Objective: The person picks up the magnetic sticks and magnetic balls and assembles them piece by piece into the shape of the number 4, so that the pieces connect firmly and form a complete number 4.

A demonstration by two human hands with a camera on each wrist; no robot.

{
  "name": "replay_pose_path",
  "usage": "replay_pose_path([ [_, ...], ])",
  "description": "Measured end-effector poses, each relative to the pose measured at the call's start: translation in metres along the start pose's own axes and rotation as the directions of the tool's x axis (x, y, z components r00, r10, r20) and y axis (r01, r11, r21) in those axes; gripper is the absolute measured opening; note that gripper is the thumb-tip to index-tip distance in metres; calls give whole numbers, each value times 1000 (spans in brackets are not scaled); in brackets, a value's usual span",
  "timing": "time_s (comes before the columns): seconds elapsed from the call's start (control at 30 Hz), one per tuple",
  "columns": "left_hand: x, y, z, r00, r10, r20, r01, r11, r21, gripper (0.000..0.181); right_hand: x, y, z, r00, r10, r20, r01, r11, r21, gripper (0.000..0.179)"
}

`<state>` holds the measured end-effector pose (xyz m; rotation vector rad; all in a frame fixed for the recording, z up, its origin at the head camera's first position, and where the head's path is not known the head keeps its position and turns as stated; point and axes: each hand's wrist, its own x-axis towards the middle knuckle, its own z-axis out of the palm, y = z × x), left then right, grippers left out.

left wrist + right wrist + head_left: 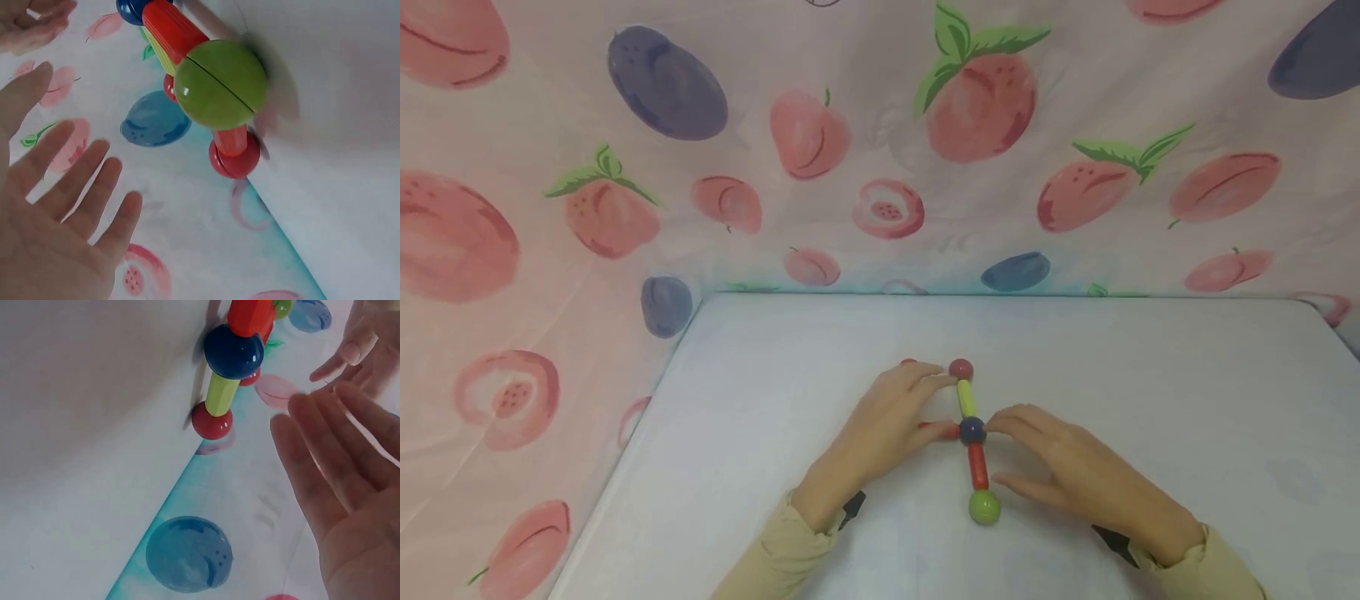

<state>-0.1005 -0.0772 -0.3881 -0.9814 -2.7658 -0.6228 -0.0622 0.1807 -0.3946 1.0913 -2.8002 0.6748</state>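
A toy of balls and rods lies on the white table. At its centre is a blue ball (972, 430). From it a yellow rod (966, 398) runs back to a red ball (961, 369), a red rod (978, 467) runs forward to a green ball (984, 507), and another red rod (950, 431) points left, partly behind my left hand (887, 417). That hand hovers over the left side with its fingers extended. My right hand (1063, 462) is on the other side, fingertips right by the blue ball. In the wrist views both hands have straight fingers with nothing between them.
Just past the left hand peeks the top of another red ball (908, 361). The white table (1187, 375) meets a fruit-patterned cloth (850, 50) along its back and left edges. Dark straps (852, 508) show at both wrists, beside beige sleeves (782, 542).
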Motion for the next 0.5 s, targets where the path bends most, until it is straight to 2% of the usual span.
replay_pose_path([
  [0.13, -5, 0, -3, 998, -38, -59, 38, 999, 2, 63, 1, 0, -2, 997, -12, -70, 8, 998, -65, 65],
  [0.27, -11, 1, -7, 991, -92, -102, 93, 996, 8, 67, 3, -1, -4, 993, 5, -114, -15, 997, -81, 72],
  [0.5, -19, -1, -12, 979, -123, -165, 141, 985, 103, 72, 6, -3, -7, 985, 51, -167, -68, 993, -101, 83],
])
